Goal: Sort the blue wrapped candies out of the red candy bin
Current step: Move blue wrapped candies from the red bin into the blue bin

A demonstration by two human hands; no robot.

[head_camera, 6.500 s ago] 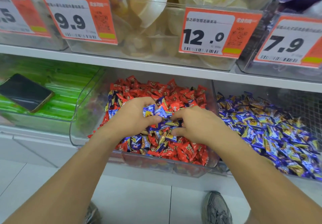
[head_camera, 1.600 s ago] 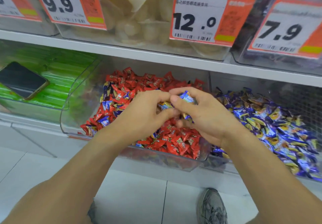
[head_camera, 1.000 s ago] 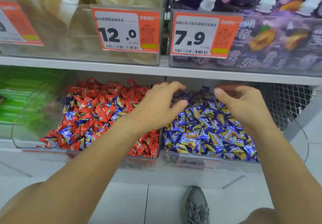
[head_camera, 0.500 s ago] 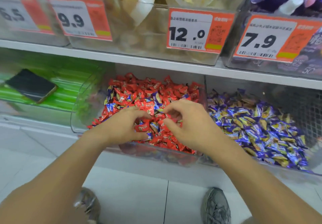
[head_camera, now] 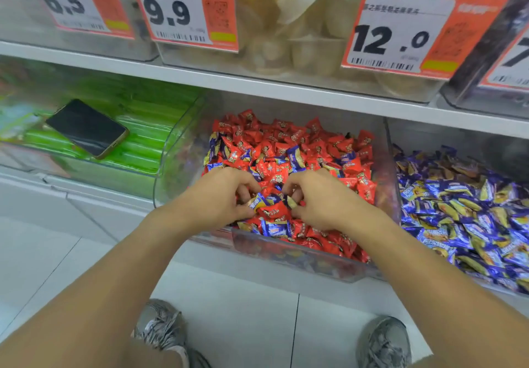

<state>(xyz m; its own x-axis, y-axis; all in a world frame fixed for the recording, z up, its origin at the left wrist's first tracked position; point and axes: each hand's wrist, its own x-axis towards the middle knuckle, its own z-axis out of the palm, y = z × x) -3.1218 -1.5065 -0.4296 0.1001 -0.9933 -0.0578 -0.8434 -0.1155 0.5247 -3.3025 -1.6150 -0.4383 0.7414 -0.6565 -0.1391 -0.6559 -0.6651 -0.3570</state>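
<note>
my left hand (head_camera: 221, 196) pinches a blue candy (head_camera: 259, 202); right hand (head_camera: 317, 198) pinches another. red ones (head_camera: 286, 141) could ride along in the grab.

- two hands, left hand (head_camera: 221, 196) and right hand (head_camera: 320, 200)
- one phone (head_camera: 87, 127)
- four price tags
- two shoes
- red candies and blue candies: too many to count

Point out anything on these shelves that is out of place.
Two things. Blue wrapped candies lie mixed among the red ones in the red candy bin, though the blue candy bin sits just to its right. And a dark phone lies on the green packs in the left bin.
</note>
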